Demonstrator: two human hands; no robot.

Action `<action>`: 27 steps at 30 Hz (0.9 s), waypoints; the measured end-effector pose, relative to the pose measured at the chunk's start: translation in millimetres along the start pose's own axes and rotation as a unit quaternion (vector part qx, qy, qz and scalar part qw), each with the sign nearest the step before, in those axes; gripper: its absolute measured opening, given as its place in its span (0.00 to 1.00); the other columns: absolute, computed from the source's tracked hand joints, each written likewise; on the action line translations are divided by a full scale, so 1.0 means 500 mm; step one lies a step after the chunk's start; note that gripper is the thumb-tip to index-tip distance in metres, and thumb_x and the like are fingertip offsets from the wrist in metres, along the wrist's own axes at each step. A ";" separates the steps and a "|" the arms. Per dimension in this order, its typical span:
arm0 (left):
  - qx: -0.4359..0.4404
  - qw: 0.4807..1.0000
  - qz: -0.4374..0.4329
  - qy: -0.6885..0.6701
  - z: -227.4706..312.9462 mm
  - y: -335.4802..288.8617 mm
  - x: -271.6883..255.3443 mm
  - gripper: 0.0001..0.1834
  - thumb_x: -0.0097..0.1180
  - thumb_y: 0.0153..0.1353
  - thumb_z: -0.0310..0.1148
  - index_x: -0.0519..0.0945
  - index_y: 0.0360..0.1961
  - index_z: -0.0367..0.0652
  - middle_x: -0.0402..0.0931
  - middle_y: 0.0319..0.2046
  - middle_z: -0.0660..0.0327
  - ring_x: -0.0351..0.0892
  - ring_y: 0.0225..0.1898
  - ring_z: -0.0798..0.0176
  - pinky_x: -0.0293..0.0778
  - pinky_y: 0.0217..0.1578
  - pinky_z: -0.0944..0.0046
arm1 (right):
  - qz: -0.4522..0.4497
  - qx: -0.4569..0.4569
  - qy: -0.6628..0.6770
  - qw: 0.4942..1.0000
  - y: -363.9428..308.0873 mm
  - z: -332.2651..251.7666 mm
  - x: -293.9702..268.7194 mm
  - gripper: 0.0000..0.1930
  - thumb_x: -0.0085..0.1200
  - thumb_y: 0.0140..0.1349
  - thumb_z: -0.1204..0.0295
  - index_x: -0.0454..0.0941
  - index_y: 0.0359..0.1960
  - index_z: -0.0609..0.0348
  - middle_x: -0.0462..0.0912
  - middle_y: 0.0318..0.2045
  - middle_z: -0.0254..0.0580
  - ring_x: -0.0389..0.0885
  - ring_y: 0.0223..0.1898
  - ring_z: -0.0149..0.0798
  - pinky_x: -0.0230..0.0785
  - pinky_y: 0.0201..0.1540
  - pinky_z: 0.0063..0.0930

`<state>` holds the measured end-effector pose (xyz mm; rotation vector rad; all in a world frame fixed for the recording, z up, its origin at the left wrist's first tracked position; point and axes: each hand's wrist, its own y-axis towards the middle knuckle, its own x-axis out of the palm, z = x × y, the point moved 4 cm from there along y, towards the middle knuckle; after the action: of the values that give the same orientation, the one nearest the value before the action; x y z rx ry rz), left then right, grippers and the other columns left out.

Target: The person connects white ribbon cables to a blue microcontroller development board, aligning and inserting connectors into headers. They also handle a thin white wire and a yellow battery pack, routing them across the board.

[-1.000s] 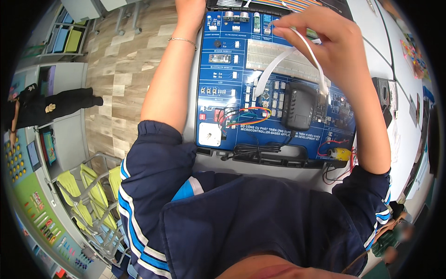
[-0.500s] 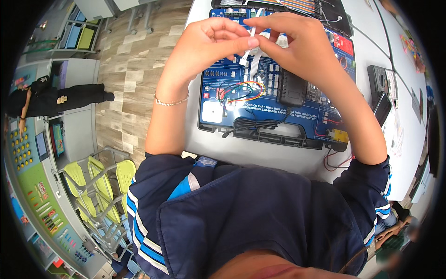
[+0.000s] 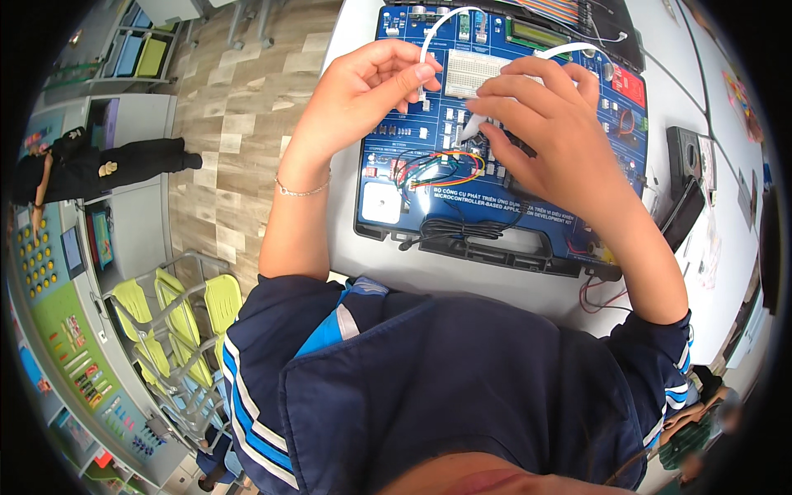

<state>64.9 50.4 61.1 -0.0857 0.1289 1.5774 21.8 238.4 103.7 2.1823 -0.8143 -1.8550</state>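
Observation:
My left hand (image 3: 375, 87) is closed in a pinch on a white flat cable (image 3: 437, 31), which arches up and over the board's far edge. To its right, my right hand (image 3: 540, 115) hovers over the blue circuit board (image 3: 487, 214), fingers curled. A white cable piece (image 3: 473, 126) shows between its fingertips and thumb; another white stretch (image 3: 569, 49) loops out beyond its knuckles. Between the hands lies a white breadboard (image 3: 472, 74), partly covered by the right fingers. Coloured jumper wires (image 3: 441, 167) sit on the board near its lower left.
The board fills an open black case (image 3: 487, 257), with a black power cord (image 3: 462, 227) along its near side. A multimeter (image 3: 686, 157) and a dark phone-like slab (image 3: 685, 216) lie to the right. Rainbow ribbon wires (image 3: 540, 18) are at the far side. Green chairs (image 3: 177, 309) stand left.
My hands have moved apart: the left slightly left, the right lower and right over the board. The cable now arches wide, the breadboard shows, and the black adapter is hidden behind my right hand.

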 end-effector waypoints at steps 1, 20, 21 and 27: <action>0.005 1.000 -0.002 -0.005 0.007 0.001 0.004 0.08 0.53 0.62 0.30 0.77 0.39 0.38 0.79 0.31 0.62 0.75 0.34 0.74 0.67 0.30 0.76 | -0.008 -0.001 -0.004 1.000 -0.003 0.000 -0.002 0.12 0.59 0.47 0.74 0.78 0.36 0.50 0.78 0.38 0.29 0.72 0.47 0.36 0.55 0.49 0.41; -0.003 0.992 -0.104 -0.077 -0.004 -0.013 0.007 0.08 0.55 0.57 0.22 0.77 0.38 0.35 0.80 0.33 0.54 0.81 0.39 0.63 0.76 0.37 0.69 | 0.094 0.143 -0.075 0.982 -0.215 0.004 -0.171 0.15 0.56 0.45 0.83 0.79 0.38 0.60 0.77 0.44 0.52 0.73 0.45 0.48 0.65 0.46 0.36; -0.005 0.993 -0.095 -0.074 -0.006 -0.007 0.008 0.08 0.56 0.57 0.22 0.77 0.39 0.35 0.80 0.33 0.54 0.81 0.39 0.63 0.76 0.37 0.70 | 0.137 0.168 -0.070 0.974 -0.234 0.002 -0.179 0.13 0.55 0.47 0.83 0.78 0.38 0.60 0.76 0.44 0.52 0.73 0.45 0.48 0.65 0.46 0.37; -0.017 0.997 -0.063 -0.049 -0.011 0.003 0.006 0.09 0.56 0.57 0.24 0.76 0.39 0.35 0.80 0.32 0.52 0.77 0.30 0.71 0.73 0.31 0.73 | 0.276 0.150 0.051 0.948 -0.288 -0.057 -0.127 0.07 0.51 0.56 0.77 0.77 0.36 0.56 0.73 0.36 0.45 0.70 0.38 0.44 0.65 0.40 0.41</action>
<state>63.4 52.5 55.5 -0.0421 0.0186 1.4555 86.7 384.7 98.9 1.8960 -1.5730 -1.3993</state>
